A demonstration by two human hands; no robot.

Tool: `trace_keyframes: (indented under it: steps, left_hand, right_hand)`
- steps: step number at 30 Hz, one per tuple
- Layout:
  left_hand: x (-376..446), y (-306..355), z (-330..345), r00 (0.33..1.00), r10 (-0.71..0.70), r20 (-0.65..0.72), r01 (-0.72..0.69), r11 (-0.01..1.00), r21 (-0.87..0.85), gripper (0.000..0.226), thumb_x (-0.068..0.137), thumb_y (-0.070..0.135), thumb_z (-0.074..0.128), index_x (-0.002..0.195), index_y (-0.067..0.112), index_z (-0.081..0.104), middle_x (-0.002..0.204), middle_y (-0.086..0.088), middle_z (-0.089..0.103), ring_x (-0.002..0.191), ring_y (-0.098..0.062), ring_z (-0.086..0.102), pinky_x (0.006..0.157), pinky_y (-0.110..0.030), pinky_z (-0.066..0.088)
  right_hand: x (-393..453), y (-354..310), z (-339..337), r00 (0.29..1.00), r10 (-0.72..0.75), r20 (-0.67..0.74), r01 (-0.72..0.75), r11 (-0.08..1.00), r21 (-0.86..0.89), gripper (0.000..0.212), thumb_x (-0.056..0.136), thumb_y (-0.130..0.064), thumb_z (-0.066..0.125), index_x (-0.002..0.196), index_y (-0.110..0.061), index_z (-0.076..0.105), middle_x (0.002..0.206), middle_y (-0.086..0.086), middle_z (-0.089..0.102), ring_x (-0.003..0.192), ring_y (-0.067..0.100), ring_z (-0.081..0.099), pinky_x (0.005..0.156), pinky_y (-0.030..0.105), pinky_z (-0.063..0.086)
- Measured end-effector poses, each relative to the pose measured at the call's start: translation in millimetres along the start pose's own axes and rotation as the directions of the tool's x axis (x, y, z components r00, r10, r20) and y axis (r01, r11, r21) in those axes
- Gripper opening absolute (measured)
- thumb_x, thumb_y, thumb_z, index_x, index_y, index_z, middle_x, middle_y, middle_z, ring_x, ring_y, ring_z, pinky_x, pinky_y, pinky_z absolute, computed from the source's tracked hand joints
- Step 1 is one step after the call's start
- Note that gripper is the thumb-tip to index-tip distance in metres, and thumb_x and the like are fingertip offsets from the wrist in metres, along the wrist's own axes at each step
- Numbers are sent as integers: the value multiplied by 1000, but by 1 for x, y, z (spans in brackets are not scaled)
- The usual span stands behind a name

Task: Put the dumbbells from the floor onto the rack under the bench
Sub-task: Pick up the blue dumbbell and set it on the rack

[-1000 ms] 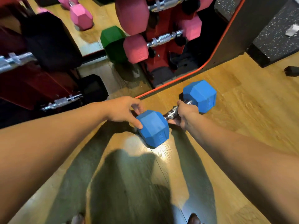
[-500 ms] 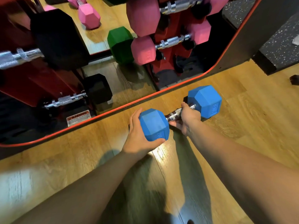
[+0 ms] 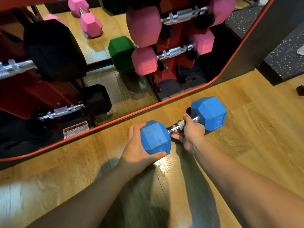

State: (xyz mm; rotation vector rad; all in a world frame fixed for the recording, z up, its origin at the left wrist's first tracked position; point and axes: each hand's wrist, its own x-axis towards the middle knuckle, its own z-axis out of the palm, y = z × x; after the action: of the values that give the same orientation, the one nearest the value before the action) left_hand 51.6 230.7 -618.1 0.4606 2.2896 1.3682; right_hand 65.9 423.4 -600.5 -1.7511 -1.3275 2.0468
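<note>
A blue hex dumbbell (image 3: 209, 112) with a chrome handle lies on or just above the wooden floor, right in front of the bench's red-edged base. My right hand (image 3: 190, 132) is wrapped around its handle. My left hand (image 3: 139, 150) cups the near blue head from the left and below. The red rack (image 3: 171, 40) under the bench holds pink dumbbells (image 3: 144, 63) on the right and black dumbbells (image 3: 54, 50) on the left.
A green dumbbell head (image 3: 121, 53) sits beside the pink ones. Another pink dumbbell (image 3: 87, 17) lies on the floor behind the rack. A red-trimmed black base edge (image 3: 115, 120) crosses in front of the rack. A speckled black mat block (image 3: 283, 56) stands at right.
My left hand has gone from touching the top of the near blue head to cupping it from below. The view has drawn back, showing more of the rack's lower left.
</note>
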Motion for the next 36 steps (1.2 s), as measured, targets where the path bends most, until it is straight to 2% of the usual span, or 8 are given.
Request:
trace_keyframes:
  steps: [5,9,13,15,23,27,32,36]
  left_hand:
    - [13,7,-15,999,34,5,-34,999,-3,101,49,37,98,128,43,34,121,33,33,116,15,41,88,-9,43]
    - [30,21,-30,994,110,-18,-110,994,20,100,48,44,95,128,41,34,126,18,35,120,13,41,93,-14,45]
    - [54,33,-45,990,140,-33,-139,989,42,99,52,42,96,126,43,31,130,13,37,120,13,39,90,-4,38]
    - [66,38,-52,986,155,-56,-152,987,61,99,52,42,97,126,43,31,132,10,38,119,4,44,92,-7,39]
    - [103,53,-72,976,215,-37,-211,973,91,96,56,35,96,126,42,30,125,9,40,117,-10,48,101,-34,49]
    - [115,48,-75,988,156,-1,-156,986,53,98,53,37,96,126,41,32,123,11,44,119,-15,51,100,-45,52]
    - [121,44,-71,993,120,7,-120,993,23,99,50,36,97,126,41,34,130,6,46,120,-16,52,100,-45,53]
    - [128,47,-69,995,96,-4,-96,994,-47,85,45,38,96,108,57,43,121,11,58,113,-15,61,96,-48,55]
  right_hand:
    - [-2,-6,7,1000,-27,2,26,997,69,27,95,-35,62,100,-9,54,80,11,66,68,28,74,46,34,59]
    - [-3,-26,20,995,-92,35,88,991,103,25,94,-34,62,90,-11,54,74,9,65,64,27,73,62,45,63]
    - [-1,-49,33,985,-137,103,118,978,169,17,95,-27,55,94,-11,58,87,16,70,83,36,74,73,52,62]
    - [-1,-60,40,979,-148,138,118,973,200,14,93,-22,50,92,-9,56,89,20,68,87,40,72,76,54,60]
    - [7,-80,65,972,-123,202,72,967,243,19,96,-20,45,106,-7,54,93,22,69,76,35,72,72,45,62]
    - [13,-76,67,971,-96,218,35,962,269,22,97,-15,43,114,-5,53,106,26,68,86,38,73,72,44,62]
    - [18,-73,66,968,-80,236,8,956,292,26,95,-5,40,117,-4,54,109,26,68,96,39,72,85,48,59]
    - [22,-75,69,968,-91,234,20,957,291,25,94,2,37,110,-3,57,96,21,69,92,34,71,86,45,59]
